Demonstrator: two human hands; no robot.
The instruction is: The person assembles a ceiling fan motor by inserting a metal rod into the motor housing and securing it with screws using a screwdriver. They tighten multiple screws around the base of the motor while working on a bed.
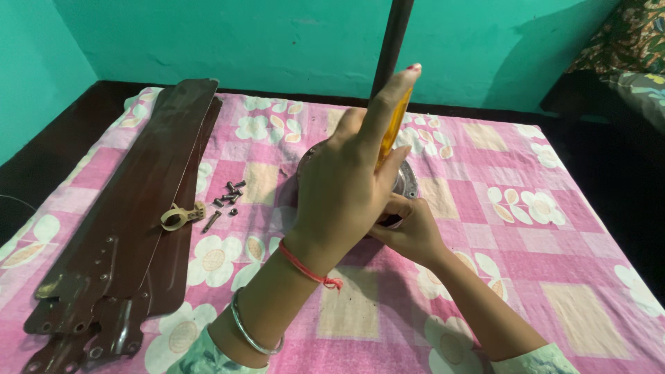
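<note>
Your left hand (346, 187) is up in front of you, and its fingers (391, 93) are wrapped around the yellow handle of a screwdriver (389, 131). The handle points up and the tip goes down out of sight behind your hand. Your right hand (410, 228) is lower, curled against the edge of the round metal fan motor (405, 181) to keep it from moving. I cannot tell if those fingers pinch anything small, because your left hand hides them.

The fan motor sits in the middle of the pink flowered sheet (554, 263), and a dark rod (392, 41) stands up from it. The motor is right under both of your hands.

On your left lie the brown fan blades (131, 215), stacked on each other. Just beside them is a little pile of screws (228, 195) and a small tan clip (181, 216).

It looks like you are working on a screw on the motor with the screwdriver. I think the next move needs the tip held straight on the screw, with your lower hand keeping the motor still so it does not roll on the soft sheet.
</note>
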